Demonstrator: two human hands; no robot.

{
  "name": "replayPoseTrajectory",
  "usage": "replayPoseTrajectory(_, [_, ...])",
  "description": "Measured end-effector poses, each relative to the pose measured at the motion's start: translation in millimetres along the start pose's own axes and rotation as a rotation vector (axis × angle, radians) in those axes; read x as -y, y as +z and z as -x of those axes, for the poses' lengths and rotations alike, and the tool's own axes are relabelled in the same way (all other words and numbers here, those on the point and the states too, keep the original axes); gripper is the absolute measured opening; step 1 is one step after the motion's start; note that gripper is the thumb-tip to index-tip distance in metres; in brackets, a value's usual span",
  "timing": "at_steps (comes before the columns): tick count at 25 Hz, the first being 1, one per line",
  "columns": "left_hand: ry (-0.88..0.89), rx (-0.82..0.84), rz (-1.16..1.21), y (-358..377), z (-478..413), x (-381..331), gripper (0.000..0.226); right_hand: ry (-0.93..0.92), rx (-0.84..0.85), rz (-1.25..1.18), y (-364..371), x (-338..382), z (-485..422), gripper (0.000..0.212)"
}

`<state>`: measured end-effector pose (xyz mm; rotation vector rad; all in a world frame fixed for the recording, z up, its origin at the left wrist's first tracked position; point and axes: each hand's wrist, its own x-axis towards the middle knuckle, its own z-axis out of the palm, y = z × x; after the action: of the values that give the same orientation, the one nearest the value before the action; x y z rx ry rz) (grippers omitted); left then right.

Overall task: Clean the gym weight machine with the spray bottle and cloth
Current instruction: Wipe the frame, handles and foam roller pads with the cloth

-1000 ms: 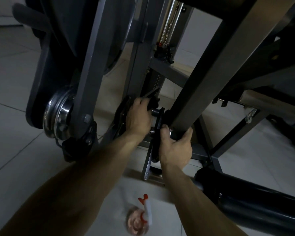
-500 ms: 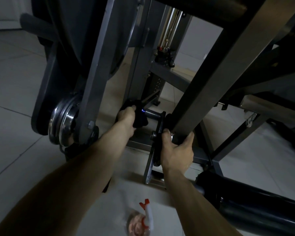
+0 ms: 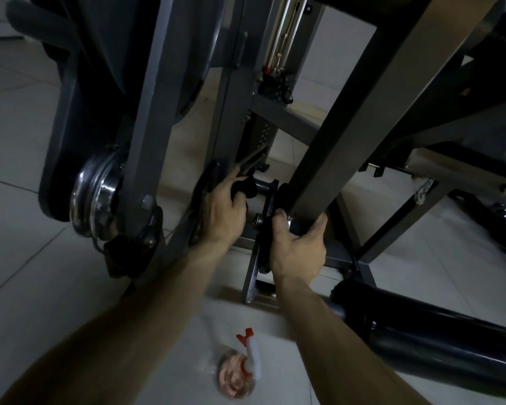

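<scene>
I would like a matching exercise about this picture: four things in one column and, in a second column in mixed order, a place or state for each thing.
Column one
1. left hand
2. right hand
3. spray bottle
4. chrome disc

Column two
A. rests on the floor, between the two forearms
B. grips the lower end of the slanted grey beam
C. grips the dark cloth
D. shiny metal, farthest to the left

Pairs: 1-C, 2-B, 3-A, 4-D
</scene>
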<state>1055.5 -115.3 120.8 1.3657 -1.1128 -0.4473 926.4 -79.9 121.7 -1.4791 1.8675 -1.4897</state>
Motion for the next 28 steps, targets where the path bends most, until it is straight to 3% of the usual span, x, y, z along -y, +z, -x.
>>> replayPoseTrajectory(2, [-0.169, -0.215, 0.17, -2.6, 12.2, -1.4, 0.032, -0.005, 0.0, 0.004, -2.1, 4.0, 2.4, 0.064])
replayPoseTrajectory(4, [-0.539, -0.39, 0.424, 4.3, -17.8, 1.2, 0.031, -0.013, -0.007, 0.003, -2.9, 5.9, 2.5, 0.067])
replayPoseTrajectory(7, [-0.776, -0.224, 0.525, 10.4, -41.0, 2.7, 0.033, -0.003, -0.015, 0.013, -1.6, 6.6, 1.8, 0.066])
replayPoseTrajectory(9, [-0.702, -0.163, 0.397, 16.1, -23.9, 4.3, 0.028, 0.0, -0.023, 0.023, -1.4, 6.4, 2.0, 0.067])
replayPoseTrajectory(12, [-0.541, -0.198, 0.347, 17.1, -19.8, 4.2, 0.024, -0.02, -0.026, 0.023, -0.6, 4.7, 1.9, 0.066])
replayPoseTrajectory(18, [-0.472, -0.132, 0.224, 6.6, -26.3, -3.0, 0.021, -0.023, -0.03, 0.024, -1.1, 4.2, 1.4, 0.068])
replayPoseTrajectory(24, [-0.612, -0.165, 0.359, 10.7, -45.0, 1.8, 0.015, -0.015, -0.016, 0.006, -0.7, 3.1, 1.6, 0.061])
replayPoseTrajectory(28, [-0.256, -0.168, 0.024, 12.2, -29.7, -0.5, 0.015, -0.015, -0.021, -0.014, -1.1, 4.7, 1.4, 0.058])
